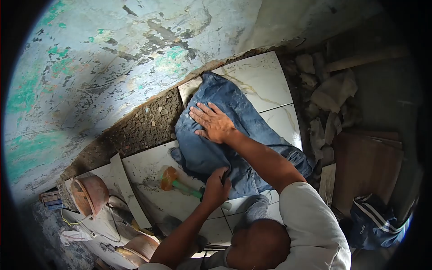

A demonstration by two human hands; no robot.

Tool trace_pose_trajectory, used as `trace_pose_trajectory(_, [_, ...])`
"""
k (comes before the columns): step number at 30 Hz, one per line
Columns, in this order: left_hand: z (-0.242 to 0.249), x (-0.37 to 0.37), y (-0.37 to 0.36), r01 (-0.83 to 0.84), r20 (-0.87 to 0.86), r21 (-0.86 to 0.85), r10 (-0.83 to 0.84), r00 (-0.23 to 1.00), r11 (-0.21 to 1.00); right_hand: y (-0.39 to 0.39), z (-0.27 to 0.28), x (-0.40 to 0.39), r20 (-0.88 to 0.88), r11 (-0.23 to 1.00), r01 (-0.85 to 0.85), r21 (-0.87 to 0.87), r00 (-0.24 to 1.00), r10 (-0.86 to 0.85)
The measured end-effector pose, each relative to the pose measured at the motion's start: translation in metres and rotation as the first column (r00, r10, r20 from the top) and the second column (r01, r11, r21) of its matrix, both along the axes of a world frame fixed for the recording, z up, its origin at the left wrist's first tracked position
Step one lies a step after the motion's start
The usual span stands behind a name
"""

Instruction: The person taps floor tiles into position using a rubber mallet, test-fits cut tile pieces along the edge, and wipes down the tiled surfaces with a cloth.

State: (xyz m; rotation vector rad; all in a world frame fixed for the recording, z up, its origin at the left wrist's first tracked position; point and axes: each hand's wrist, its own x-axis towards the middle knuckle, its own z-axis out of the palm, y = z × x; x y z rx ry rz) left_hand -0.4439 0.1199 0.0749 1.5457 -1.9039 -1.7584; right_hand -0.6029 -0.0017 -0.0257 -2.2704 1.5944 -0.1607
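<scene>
My right hand (215, 124) lies open on the denim (249, 128). My left hand (217, 190) grasps its near edge, by the mallet (181, 187).

Fisheye edges black; floor tile (280, 120) catches glare.

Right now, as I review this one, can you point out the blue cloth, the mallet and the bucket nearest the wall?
Blue cloth (253, 126): head view, on its upper face, above the right forearm.
Mallet (183, 188): head view, on its green handle.
Bucket (97, 191): head view, on its outer wall.
</scene>
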Motion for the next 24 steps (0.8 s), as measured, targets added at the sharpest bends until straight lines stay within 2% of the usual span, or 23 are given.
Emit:
trace_pose_trajectory(1, [-0.002,-0.01,-0.007,0.015,-0.027,-0.092,-0.017,0.999,0.996,-0.007,0.0,-0.01,0.009,0.998,0.058,-0.02,0.998,-0.057])
trace_pose_trajectory(6, [-0.005,-0.051,-0.036,0.1,-0.055,-0.184,-0.112,0.992,0.978,-0.025,0.0,-0.088,-0.093,0.948,0.286,-0.138,0.949,-0.3])
trace_pose_trajectory(10, [-0.016,-0.08,-0.054,0.134,-0.134,-0.284,-0.178,0.975,0.949,-0.022,-0.005,-0.177,-0.222,0.873,0.445,-0.199,0.847,-0.482])
trace_pose_trajectory(11, [-0.013,-0.09,-0.059,0.139,-0.141,-0.257,-0.179,0.974,0.956,-0.019,-0.006,-0.195,-0.225,0.872,0.448,-0.198,0.845,-0.485])
trace_pose_trajectory(13, [-0.022,-0.108,-0.065,0.144,-0.154,-0.283,-0.193,0.969,0.948,-0.015,-0.009,-0.223,-0.224,0.795,0.562,-0.228,0.764,-0.605])
trace_pose_trajectory(17, [-0.026,-0.136,-0.072,0.148,-0.189,-0.332,-0.219,0.957,0.932,-0.013,-0.012,-0.236,-0.219,0.702,0.655,-0.278,0.669,-0.711])
trace_pose_trajectory(19, [-0.026,-0.133,-0.066,0.159,-0.19,-0.331,-0.231,0.954,0.93,-0.005,-0.005,-0.228,-0.295,0.656,0.726,-0.206,0.593,-0.749])
trace_pose_trajectory(22, [-0.023,-0.123,-0.052,0.147,-0.207,-0.386,-0.241,0.948,0.911,0.027,-0.004,-0.221,-0.338,0.673,0.7,-0.241,0.589,-0.734])
trace_pose_trajectory(24, [-0.021,-0.112,-0.036,0.19,-0.238,-0.327,-0.275,0.931,0.926,0.054,0.004,-0.213,-0.356,0.68,0.691,-0.244,0.589,-0.726])
